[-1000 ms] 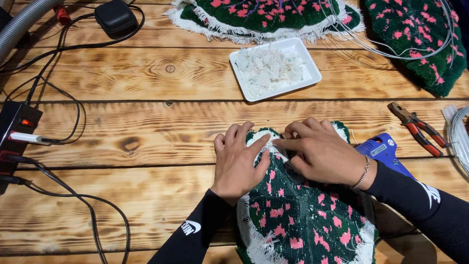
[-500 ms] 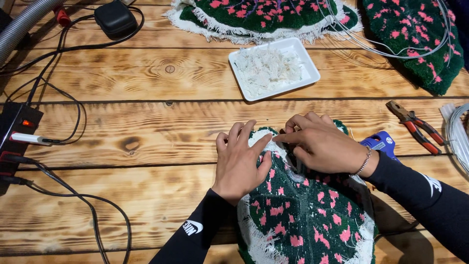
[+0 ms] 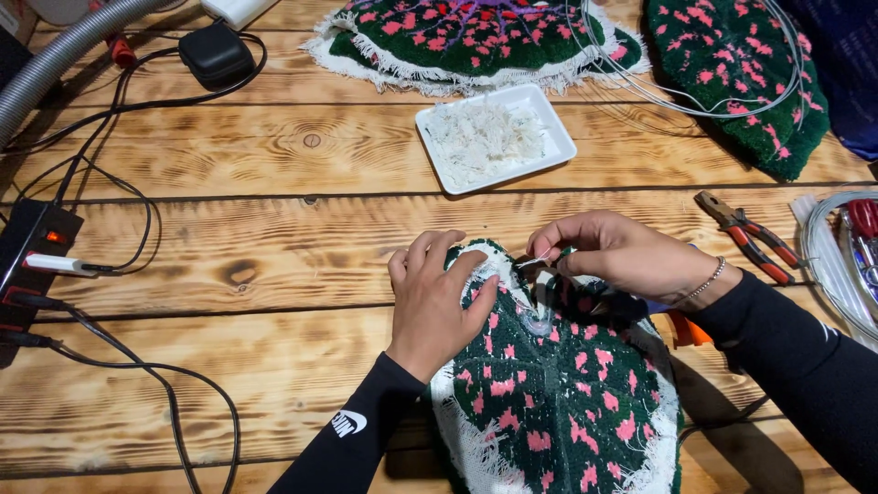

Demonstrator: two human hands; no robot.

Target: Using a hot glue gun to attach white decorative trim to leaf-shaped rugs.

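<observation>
Surface: table [image 3: 274, 155] of scorched wooden planks, grain running left to right, filling the view; room beyond not visible.

Near centre: green rug piece [image 3: 558, 384] with pink flecks and frayed white edge, lying flat, running off the near edge.
Left hand [image 3: 432, 297]: fingers spread wide, palm pressed flat on the piece's far-left edge.
Right hand [image 3: 622, 256]: fingers pinched narrow on a thin pale strand [image 3: 533, 262] at the piece's far edge; bracelet at wrist. Both sleeves black.

Far centre: white tray [image 3: 430, 123] holding white fluff. Beyond it, a second rug piece [image 3: 476, 37]; far right, a third [image 3: 732, 73] with a wire loop [image 3: 677, 101] lying across both.
Right: pliers [image 3: 745, 238], red-handled; wire coil [image 3: 823, 265] at the right edge.
Left edge: power strip [image 3: 32, 252] with lit switch, cables [image 3: 137, 229] trailing near and far; black adapter [image 3: 216, 53]; grey hose [image 3: 55, 64] at far left.

Open room: bare planks left of the hands and between tray and hands.
</observation>
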